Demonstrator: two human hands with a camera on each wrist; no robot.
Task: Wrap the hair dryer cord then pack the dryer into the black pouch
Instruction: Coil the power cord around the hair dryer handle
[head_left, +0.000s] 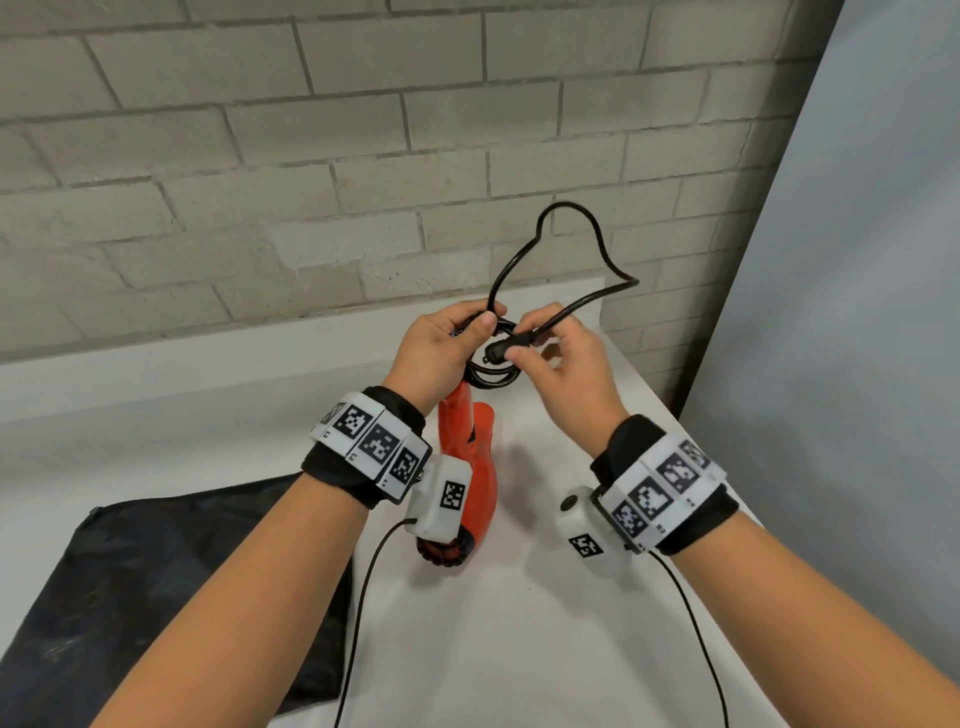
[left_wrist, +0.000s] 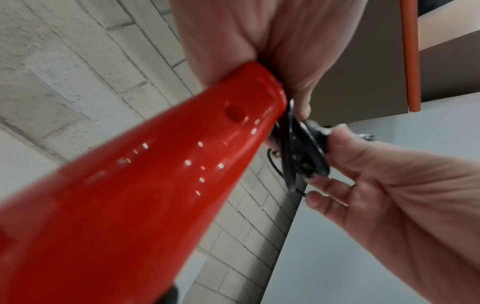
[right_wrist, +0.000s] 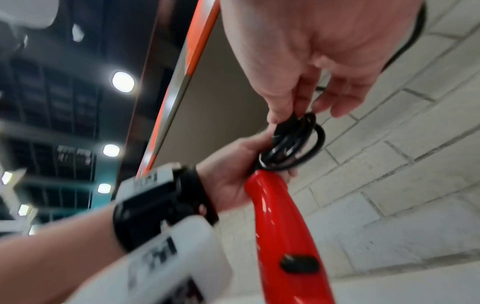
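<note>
Left hand (head_left: 441, 348) is fisted around the top end of the glossy red plastic hair dryer (head_left: 470, 457) handle plus the coiled loops of thin black rubber cord (head_left: 566, 249), thumb pressing the coils; the dryer hangs down from the grip toward 6 o'clock above the white table (head_left: 545, 623), dark nozzle end lowest. Right hand (head_left: 566, 364) pinches the black plug (head_left: 511, 347) end of the cord between thumb and forefinger, other fingers loosely spread, just at 3 o'clock of the left hand and nearly touching it. A slack loop of cord arcs up to 12 o'clock from both hands, against the grey brick wall (head_left: 260, 156). Flat black fabric pouch (head_left: 156, 597) lies on the table at 8 o'clock of the dryer, under the left forearm, apart from it. Both wrists carry white marker-tagged bands (head_left: 374, 447).
</note>
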